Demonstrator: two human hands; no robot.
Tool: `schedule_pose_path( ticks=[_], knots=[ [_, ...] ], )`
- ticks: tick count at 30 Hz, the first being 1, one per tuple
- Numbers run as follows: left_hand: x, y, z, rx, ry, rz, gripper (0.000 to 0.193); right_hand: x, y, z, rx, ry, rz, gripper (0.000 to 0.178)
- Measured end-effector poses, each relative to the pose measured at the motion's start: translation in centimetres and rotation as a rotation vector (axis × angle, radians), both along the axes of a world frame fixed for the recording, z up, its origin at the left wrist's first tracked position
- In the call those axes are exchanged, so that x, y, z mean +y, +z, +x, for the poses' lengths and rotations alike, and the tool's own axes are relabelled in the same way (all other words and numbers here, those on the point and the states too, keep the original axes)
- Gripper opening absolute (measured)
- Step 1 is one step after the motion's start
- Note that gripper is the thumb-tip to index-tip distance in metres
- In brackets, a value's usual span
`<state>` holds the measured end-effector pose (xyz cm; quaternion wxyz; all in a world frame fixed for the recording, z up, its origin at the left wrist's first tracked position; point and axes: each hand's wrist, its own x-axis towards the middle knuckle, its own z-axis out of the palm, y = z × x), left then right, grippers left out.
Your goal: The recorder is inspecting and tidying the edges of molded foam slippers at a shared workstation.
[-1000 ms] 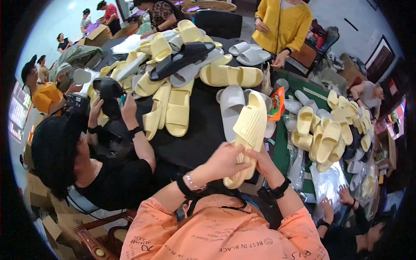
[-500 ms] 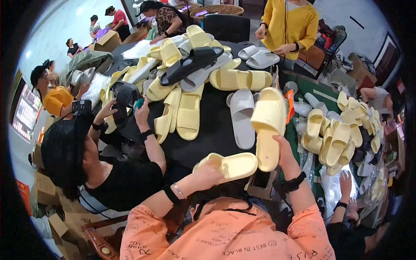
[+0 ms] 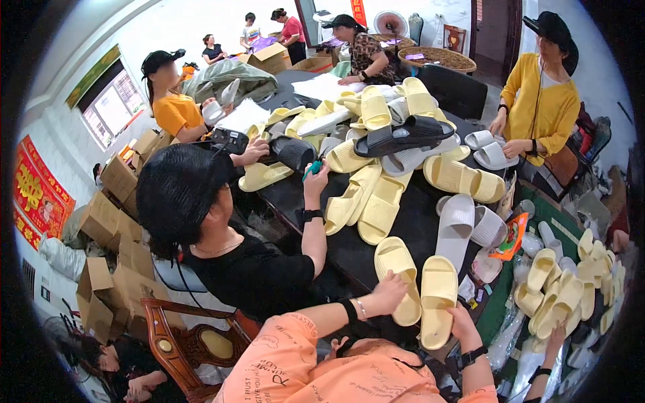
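Note:
Side by side over the near edge of the black table, two pale yellow slippers point away from me. My left hand [image 3: 391, 293] grips the edge of the left slipper [image 3: 407, 305], fingers closed near its strap. My right hand [image 3: 462, 322] holds the right slipper [image 3: 438, 326] by its heel end, with its fingers partly hidden underneath. The slippers are close together, soles down and slightly tilted. Just beyond them lie a grey slipper [image 3: 455, 232] and a second grey slipper [image 3: 488, 227] on the table.
Yellow, grey and black slippers are heaped on the black table [image 3: 295, 208]. At my left, a co-worker in black [image 3: 255, 269] holds a small green tool. Opposite stands a person in yellow [image 3: 544, 107]. More slippers [image 3: 557, 299] cover a green table at right. Cardboard boxes [image 3: 101, 295] stand left.
My view has swung left. The left slipper has turned from lying crosswise to pointing away, and the right one has come down beside it. Both hands keep hold.

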<state>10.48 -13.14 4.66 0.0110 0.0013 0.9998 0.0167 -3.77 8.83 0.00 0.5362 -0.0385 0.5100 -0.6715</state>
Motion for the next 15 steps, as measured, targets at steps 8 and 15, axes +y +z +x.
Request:
schedule_pose_path(
  ticks=[8,15],
  knots=[
    [4.2,-1.6,-5.1,-0.200,1.018,1.295,0.067,-0.8,0.0,0.5,0.274,-0.055,0.224,0.035],
    [2.5,-3.4,-4.7,0.330,0.964,0.899,0.062,1.9,2.0,0.3,-0.031,0.063,0.193,0.032]
  ],
)
